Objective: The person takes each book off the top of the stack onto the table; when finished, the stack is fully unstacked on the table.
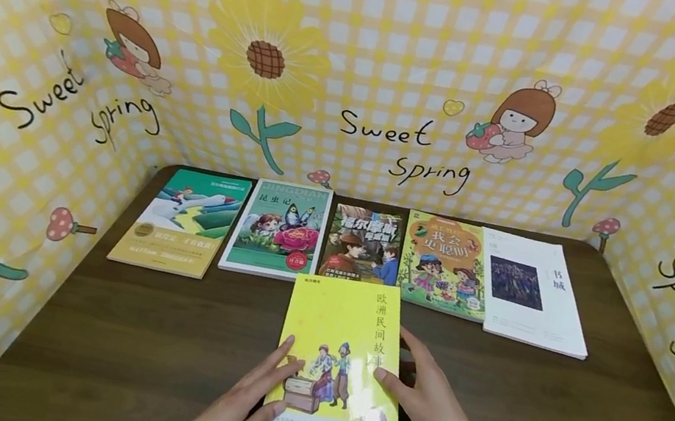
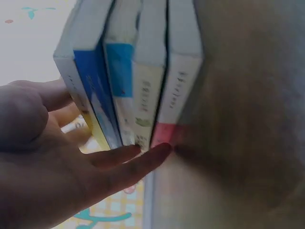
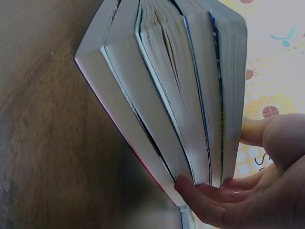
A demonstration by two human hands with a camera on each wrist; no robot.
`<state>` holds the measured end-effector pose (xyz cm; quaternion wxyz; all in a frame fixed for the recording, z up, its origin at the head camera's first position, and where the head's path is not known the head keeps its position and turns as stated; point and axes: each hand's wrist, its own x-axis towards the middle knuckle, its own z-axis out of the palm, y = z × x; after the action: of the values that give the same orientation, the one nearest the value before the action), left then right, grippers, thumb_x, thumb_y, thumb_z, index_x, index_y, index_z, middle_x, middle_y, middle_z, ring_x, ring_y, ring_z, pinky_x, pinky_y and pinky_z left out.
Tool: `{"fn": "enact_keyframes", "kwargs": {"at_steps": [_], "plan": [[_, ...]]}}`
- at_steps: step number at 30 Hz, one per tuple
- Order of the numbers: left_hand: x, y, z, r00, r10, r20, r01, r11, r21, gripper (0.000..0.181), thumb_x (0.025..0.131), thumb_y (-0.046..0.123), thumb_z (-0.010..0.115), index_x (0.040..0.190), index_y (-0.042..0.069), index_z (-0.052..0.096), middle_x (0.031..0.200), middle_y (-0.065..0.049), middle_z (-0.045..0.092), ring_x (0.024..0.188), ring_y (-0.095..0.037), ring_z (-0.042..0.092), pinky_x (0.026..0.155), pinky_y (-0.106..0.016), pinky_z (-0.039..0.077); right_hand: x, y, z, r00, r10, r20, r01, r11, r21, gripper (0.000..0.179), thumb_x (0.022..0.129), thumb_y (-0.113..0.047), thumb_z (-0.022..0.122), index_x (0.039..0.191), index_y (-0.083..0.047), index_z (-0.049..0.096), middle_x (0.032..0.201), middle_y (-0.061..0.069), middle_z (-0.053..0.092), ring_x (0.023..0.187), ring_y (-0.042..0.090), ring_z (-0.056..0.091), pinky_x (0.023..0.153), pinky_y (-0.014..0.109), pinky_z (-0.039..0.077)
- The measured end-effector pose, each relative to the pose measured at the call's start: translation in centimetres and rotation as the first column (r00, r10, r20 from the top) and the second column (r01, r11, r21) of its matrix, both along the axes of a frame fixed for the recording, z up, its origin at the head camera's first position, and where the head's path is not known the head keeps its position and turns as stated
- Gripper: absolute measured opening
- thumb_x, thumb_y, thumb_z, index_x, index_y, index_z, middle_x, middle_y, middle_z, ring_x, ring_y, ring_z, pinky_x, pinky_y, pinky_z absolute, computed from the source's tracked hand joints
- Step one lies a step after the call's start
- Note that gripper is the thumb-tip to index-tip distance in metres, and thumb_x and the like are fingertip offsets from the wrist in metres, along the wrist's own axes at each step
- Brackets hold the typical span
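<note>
A stack of several books stands at the front middle of the table, a yellow picture-covered book [image 1: 334, 329] on top. My left hand [image 1: 242, 399] rests along its left side, some fingertips over the cover's edge. In the left wrist view, extended fingers [image 2: 128, 164] touch the spines [image 2: 143, 95], down to the lowest book with its pink band. My right hand [image 1: 430, 397] lies at the right side, thumb on the cover. In the right wrist view, its fingertips [image 3: 183, 186] touch the page edges [image 3: 167, 95], where the books lie slightly uneven.
Behind the stack lies a row of books: a green-and-yellow one [image 1: 178, 221], a green insect one [image 1: 277, 230], a dark one [image 1: 362, 244], a yellow-green one [image 1: 446, 262] and a white one [image 1: 534, 292]. A checked cloth [image 1: 402, 65] surrounds the dark table [image 1: 544, 416].
</note>
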<state>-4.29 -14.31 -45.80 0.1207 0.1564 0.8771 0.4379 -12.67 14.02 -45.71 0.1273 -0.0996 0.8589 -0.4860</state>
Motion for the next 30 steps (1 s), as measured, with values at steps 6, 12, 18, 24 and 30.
{"fn": "enact_keyframes", "kwargs": {"at_steps": [6,12,18,24,30], "plan": [[-0.02,0.07,0.23,0.993,0.058,0.1,-0.063,0.997,0.042,0.062,0.099,0.039,0.051,0.154,0.022,0.025,0.162,-0.004,-0.005,0.144,-0.039,0.011,0.099,-0.056,0.039,-0.42,0.16,0.0,1.0,0.02,0.02,-0.019,1.0,-0.022,0.074,0.088,-0.028,0.072,0.149,-0.012,0.033,0.139,0.011,0.047,0.101,0.02,0.061,0.074,0.032,0.05],[-0.22,0.13,0.22,0.98,0.088,0.177,-0.1,0.993,0.057,0.068,0.097,0.04,0.055,0.154,0.022,0.023,0.162,-0.006,-0.003,0.143,-0.042,0.012,0.097,-0.06,0.038,-0.63,0.41,0.06,0.999,0.034,0.034,-0.032,0.998,-0.051,0.074,0.088,-0.026,0.072,0.15,-0.012,0.033,0.139,0.012,0.047,0.101,0.022,0.061,0.074,0.033,0.051],[-0.35,0.14,0.43,0.97,0.089,0.226,-0.104,0.993,0.055,0.066,0.096,0.043,0.056,0.153,0.028,0.026,0.162,-0.002,-0.001,0.143,-0.041,0.013,0.098,-0.062,0.037,-0.6,0.64,-0.09,0.999,0.04,0.038,-0.036,0.996,-0.084,0.072,0.089,-0.022,0.071,0.149,-0.013,0.033,0.136,0.013,0.049,0.098,0.022,0.061,0.074,0.033,0.051],[-0.38,0.22,0.42,0.972,0.083,0.222,-0.096,0.994,0.047,0.067,0.096,0.043,0.056,0.153,0.029,0.025,0.162,-0.003,0.0,0.143,-0.042,0.015,0.098,-0.063,0.036,-0.58,0.74,-0.2,0.999,0.038,0.037,-0.034,0.994,-0.103,0.071,0.09,-0.02,0.07,0.149,-0.013,0.033,0.134,0.014,0.05,0.098,0.023,0.061,0.073,0.032,0.051],[-0.2,0.33,0.19,0.987,0.075,0.143,-0.08,0.996,0.031,0.067,0.098,0.041,0.054,0.154,0.023,0.024,0.162,-0.005,0.002,0.143,-0.041,0.015,0.099,-0.064,0.035,-0.65,0.86,-0.14,0.998,0.048,0.035,-0.044,0.994,-0.1,0.07,0.09,-0.018,0.069,0.15,-0.012,0.033,0.132,0.015,0.05,0.095,0.022,0.061,0.072,0.031,0.051]]}}
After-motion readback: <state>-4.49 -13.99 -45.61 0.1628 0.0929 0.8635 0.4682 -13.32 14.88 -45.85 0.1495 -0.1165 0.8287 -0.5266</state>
